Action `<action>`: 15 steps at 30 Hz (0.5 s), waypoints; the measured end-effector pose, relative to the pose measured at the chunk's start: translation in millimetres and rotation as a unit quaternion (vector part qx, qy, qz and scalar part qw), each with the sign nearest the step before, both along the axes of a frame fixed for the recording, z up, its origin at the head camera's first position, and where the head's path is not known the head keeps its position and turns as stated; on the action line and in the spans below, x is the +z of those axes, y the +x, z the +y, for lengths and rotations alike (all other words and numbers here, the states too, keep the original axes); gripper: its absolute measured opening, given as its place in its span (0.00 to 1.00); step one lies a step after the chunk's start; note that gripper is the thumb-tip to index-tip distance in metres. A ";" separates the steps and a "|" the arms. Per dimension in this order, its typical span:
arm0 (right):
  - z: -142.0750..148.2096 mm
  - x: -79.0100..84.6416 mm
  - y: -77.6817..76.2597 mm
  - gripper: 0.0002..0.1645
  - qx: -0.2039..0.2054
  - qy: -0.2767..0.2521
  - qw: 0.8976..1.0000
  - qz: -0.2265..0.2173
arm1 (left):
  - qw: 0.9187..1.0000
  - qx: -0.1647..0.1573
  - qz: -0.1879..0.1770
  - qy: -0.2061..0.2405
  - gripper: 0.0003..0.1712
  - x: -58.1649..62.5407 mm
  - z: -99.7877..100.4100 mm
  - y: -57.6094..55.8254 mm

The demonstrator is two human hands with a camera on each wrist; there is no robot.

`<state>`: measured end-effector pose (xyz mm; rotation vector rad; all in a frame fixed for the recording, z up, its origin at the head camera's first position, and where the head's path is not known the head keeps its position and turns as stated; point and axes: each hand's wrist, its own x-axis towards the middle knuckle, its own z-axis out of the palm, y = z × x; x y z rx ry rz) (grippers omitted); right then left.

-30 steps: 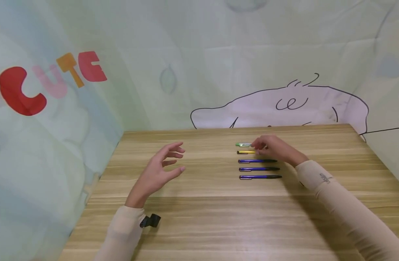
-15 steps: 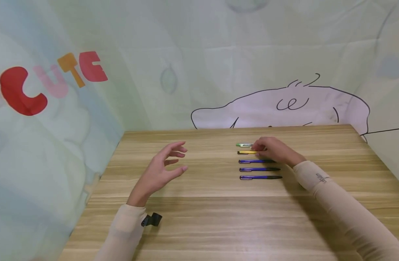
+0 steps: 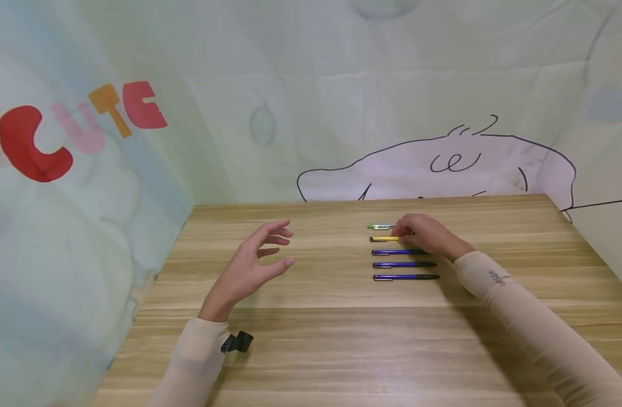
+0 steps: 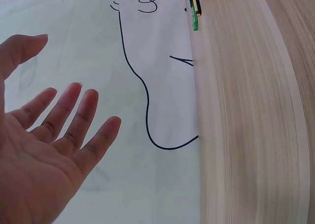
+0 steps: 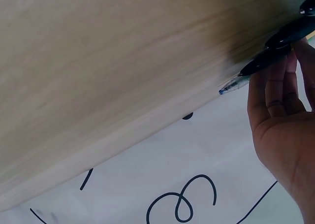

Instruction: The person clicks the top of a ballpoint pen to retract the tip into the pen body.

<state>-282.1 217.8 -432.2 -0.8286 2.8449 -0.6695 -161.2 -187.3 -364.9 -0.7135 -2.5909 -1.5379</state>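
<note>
Over the far right of the table, my right hand (image 3: 426, 233) pinches the yellow pen (image 3: 384, 239) between thumb and fingers, covering its right part. Just behind it lies a green-ended clear pen (image 3: 378, 226), partly hidden by the fingers. Three blue pens with black grips lie in front: the nearest blue pen (image 3: 396, 277), the middle blue pen (image 3: 396, 264) and the third blue pen (image 3: 392, 252), whose tip the hand hides. In the right wrist view, the clear pen's tip (image 5: 234, 85) shows beside the fingers. My left hand (image 3: 249, 263) hovers at left, fingers spread and holding nothing.
The wooden table (image 3: 321, 350) meets a printed cloth backdrop (image 3: 239, 102) at its back edge and left side. A black strap piece (image 3: 238, 342) sticks out from my left sleeve. The pens lie in parallel rows.
My right hand has shifted slightly left and down, and its fingers have closed on the yellow pen. The left hand has barely moved; the pens lie where they were.
</note>
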 end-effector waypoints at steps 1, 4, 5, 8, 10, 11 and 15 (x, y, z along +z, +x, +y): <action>0.0 -0.4 -0.4 0.06 0.000 0.001 1.000 0.000 | 1.000 0.000 0.000 0.000 0.40 -0.5 -0.3 -0.2; -0.3 -0.1 -0.4 0.06 -0.001 0.004 1.000 -0.001 | 1.000 -0.001 -0.001 0.001 0.40 -1.1 -0.6 -0.2; -0.3 0.0 -0.3 0.06 -0.002 0.005 1.000 -0.002 | 1.000 0.000 -0.002 0.001 0.40 -1.1 -0.6 -0.1; 0.0 0.6 0.4 0.06 -0.003 0.008 1.000 -0.001 | 1.000 0.001 -0.002 0.000 0.40 -0.8 -0.5 0.1; 0.1 0.9 1.0 0.06 -0.004 0.010 1.000 0.001 | 1.000 0.001 -0.002 0.001 0.40 -1.0 -0.7 -0.3; 0.2 1.0 1.2 0.07 -0.001 0.011 1.000 0.004 | 1.000 0.001 -0.001 0.001 0.40 -0.9 -0.7 -0.4; 0.4 1.0 1.8 0.08 0.014 0.015 1.000 0.022 | 1.000 0.000 0.001 0.000 0.40 -0.9 -0.8 -1.3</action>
